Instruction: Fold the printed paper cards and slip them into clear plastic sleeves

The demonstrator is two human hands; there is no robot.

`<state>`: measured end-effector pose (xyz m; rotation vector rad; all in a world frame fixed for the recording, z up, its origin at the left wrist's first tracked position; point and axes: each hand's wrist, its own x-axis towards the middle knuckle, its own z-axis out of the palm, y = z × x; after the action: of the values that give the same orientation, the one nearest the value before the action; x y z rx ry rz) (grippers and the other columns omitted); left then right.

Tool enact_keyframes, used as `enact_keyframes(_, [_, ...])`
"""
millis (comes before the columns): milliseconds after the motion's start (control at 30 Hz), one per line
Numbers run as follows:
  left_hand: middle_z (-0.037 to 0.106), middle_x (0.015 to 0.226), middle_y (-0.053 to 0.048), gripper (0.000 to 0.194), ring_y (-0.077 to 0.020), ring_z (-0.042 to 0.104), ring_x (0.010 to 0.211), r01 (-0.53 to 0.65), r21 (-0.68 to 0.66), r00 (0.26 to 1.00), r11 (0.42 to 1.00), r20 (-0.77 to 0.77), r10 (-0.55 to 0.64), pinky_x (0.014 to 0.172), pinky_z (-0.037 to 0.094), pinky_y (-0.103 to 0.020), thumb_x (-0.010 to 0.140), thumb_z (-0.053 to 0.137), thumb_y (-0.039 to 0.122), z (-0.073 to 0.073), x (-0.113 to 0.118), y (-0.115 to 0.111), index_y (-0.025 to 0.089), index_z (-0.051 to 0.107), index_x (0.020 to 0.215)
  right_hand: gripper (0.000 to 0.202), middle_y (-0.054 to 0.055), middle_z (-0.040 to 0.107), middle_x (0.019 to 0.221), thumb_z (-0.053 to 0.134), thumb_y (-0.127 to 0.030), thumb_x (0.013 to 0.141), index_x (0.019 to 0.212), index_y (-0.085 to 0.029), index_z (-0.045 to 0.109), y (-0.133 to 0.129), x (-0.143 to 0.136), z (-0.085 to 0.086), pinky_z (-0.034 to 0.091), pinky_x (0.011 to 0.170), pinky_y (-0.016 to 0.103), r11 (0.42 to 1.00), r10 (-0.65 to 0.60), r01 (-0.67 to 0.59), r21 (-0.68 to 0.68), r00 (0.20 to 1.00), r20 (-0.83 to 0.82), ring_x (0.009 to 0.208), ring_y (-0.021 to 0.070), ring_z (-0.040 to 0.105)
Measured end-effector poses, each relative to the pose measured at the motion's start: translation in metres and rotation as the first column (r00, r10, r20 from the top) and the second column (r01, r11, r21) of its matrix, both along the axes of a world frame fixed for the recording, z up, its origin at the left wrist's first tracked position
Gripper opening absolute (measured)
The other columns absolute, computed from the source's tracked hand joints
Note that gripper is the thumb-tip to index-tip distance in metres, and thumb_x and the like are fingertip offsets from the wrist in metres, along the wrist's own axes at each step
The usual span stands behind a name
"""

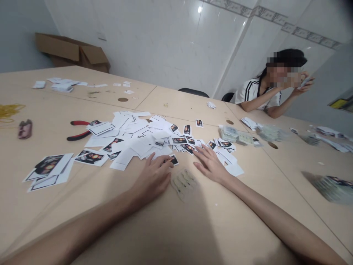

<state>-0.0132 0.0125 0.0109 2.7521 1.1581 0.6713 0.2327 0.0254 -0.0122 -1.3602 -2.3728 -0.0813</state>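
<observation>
My left hand [156,176] rests at the near edge of a pile of printed cards [138,136], its fingers curled over a small dark card [173,159]; whether it grips the card is unclear. Just to the right, my right hand [209,163] has its fingers spread, the tips touching small cards at the pile's edge. Between and slightly below the hands lies a clear plastic pack [184,184] with several slim greenish items inside. Neither hand touches the middle of this pack.
Red-handled pliers [79,130] and a pink object [25,129] lie left on the table [160,235]. Clear packs [228,133] are stacked at the right, with more [335,189] farther right. A person [256,94] sits across; a cardboard box [71,51] stands behind.
</observation>
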Motion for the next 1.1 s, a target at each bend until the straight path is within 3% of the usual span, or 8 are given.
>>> enact_keyframes(367, [0.052, 0.107, -0.008, 0.018, -0.0192, 0.044, 0.107, 0.034, -0.001, 0.999, 0.999, 0.009, -0.034, 0.098, 0.017, -0.050, 0.076, 0.037, 0.014, -0.001, 0.000, -0.002, 0.018, 0.048, 0.090, 0.034, 0.012, 0.045, 0.118, 0.042, -0.032, 0.081, 0.111, -0.016, 0.047, -0.003, 0.000, 0.000, 0.028, 0.095, 0.042, 0.997, 0.015, -0.013, 0.073, 1.000, -0.027, 0.114, 0.0236, 0.035])
enact_keyframes(500, [0.051, 0.107, -0.008, 0.018, -0.0190, 0.044, 0.107, 0.042, -0.003, 0.999, 0.999, 0.022, -0.042, 0.098, 0.017, -0.050, 0.076, 0.037, 0.013, -0.002, 0.001, -0.002, 0.018, 0.048, 0.089, 0.031, 0.010, 0.049, 0.113, 0.041, -0.029, 0.082, 0.110, -0.018, 0.047, 0.000, -0.002, 0.008, 0.030, 0.092, 0.038, 0.995, -0.011, 0.020, 0.095, 0.995, -0.096, 0.108, 0.0213, 0.040])
enact_keyframes(600, [0.052, 0.107, -0.008, 0.017, -0.0187, 0.044, 0.107, 0.049, -0.008, 0.999, 0.999, 0.022, -0.049, 0.098, 0.016, -0.050, 0.076, 0.037, 0.013, -0.002, 0.000, -0.002, 0.018, 0.048, 0.088, 0.029, 0.008, 0.053, 0.106, 0.041, -0.028, 0.081, 0.108, -0.018, 0.047, 0.020, -0.004, 0.020, 0.033, 0.086, 0.034, 0.995, -0.100, 0.102, 0.002, 0.982, -0.163, 0.101, 0.0200, 0.045])
enact_keyframes(667, [0.052, 0.106, -0.008, 0.018, -0.0184, 0.044, 0.106, 0.049, -0.014, 0.999, 0.999, 0.019, -0.048, 0.098, 0.016, -0.050, 0.076, 0.037, 0.013, -0.002, 0.000, -0.002, 0.018, 0.048, 0.089, 0.030, 0.008, 0.053, 0.105, 0.047, -0.027, 0.078, 0.106, -0.017, 0.048, 0.042, -0.005, 0.026, 0.034, 0.084, 0.033, 0.979, -0.176, 0.154, -0.130, 0.967, -0.186, 0.099, 0.0204, 0.045])
enact_keyframes(833, [0.051, 0.107, -0.008, 0.018, -0.0189, 0.043, 0.107, 0.047, -0.015, 0.999, 0.999, 0.020, -0.047, 0.098, 0.017, -0.051, 0.075, 0.037, 0.012, -0.002, -0.001, -0.003, 0.018, 0.048, 0.089, 0.027, 0.006, 0.056, 0.081, 0.062, -0.023, 0.063, 0.087, -0.015, 0.055, 0.083, -0.006, 0.029, 0.037, 0.069, 0.029, 0.964, -0.213, 0.171, -0.205, 0.954, -0.209, 0.078, 0.0187, 0.051])
enact_keyframes(1100, [0.051, 0.104, -0.008, 0.019, -0.0182, 0.044, 0.106, 0.080, 0.028, 0.996, 0.996, 0.034, -0.081, 0.098, 0.017, -0.050, 0.076, 0.036, 0.011, -0.005, 0.000, -0.003, 0.018, 0.048, 0.088, 0.036, -0.003, 0.049, 0.069, 0.055, -0.012, 0.059, 0.094, -0.018, 0.048, 0.076, -0.003, 0.016, 0.038, 0.059, 0.023, 0.969, -0.219, 0.140, -0.204, 0.871, -0.440, 0.058, 0.0103, 0.048])
